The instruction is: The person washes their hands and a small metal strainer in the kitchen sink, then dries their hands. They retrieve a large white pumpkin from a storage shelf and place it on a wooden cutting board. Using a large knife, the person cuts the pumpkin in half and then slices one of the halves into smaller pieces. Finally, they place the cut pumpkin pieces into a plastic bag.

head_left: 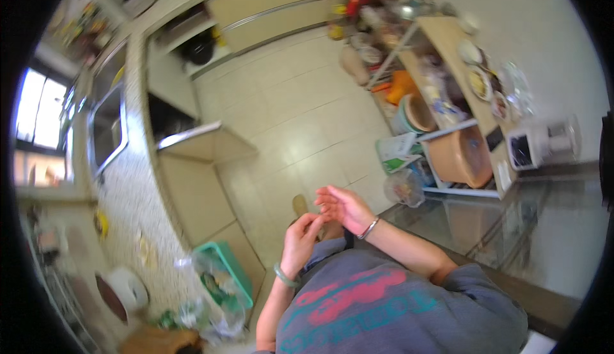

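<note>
Your right hand (348, 211) lies spread, palm up, nothing visibly held; your left hand (299, 242) meets its fingertips, and whether it pinches something small, I cannot tell. Apart from this grip sit a teal bin (240, 276) at lower left and a clear plastic bag (404, 188) at right. Progress is hard to judge: nothing finished shows; the cabinet door (220, 146), upper left, stands open.
</note>
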Demonstrator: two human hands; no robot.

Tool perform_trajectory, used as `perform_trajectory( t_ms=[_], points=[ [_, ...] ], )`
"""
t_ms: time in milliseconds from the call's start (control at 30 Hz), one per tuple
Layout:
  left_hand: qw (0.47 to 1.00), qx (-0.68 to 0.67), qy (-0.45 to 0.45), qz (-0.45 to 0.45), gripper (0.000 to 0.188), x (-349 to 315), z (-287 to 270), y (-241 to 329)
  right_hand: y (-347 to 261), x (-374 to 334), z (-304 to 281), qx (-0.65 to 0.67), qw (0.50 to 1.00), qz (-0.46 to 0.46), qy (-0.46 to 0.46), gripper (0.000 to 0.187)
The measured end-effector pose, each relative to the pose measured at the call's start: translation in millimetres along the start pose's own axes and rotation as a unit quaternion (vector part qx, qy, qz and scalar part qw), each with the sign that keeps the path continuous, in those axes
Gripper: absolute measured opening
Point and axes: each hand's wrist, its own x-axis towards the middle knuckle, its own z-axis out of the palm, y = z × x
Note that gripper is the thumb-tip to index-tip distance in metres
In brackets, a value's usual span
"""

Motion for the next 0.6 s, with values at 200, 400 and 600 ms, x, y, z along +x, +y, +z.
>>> perform_trajectory(
  t_ms=[200,400,600],
  points=[
    [0.996,-0.051,-0.076,0.007,0.034,77,24,25,-52,-6,-6,0.018,0.989,-0.134,0.054,0.032],
    [0.986,-0.004,-0.163,-0.031,0.037,137,52,35,-76,-2,-66,0.093,0.964,-0.184,0.170,0.032],
    [0.969,0.015,-0.228,-0.097,0.032,196,118,35,-145,15,-199,0.221,0.924,-0.210,0.230,0.025]
  ],
)
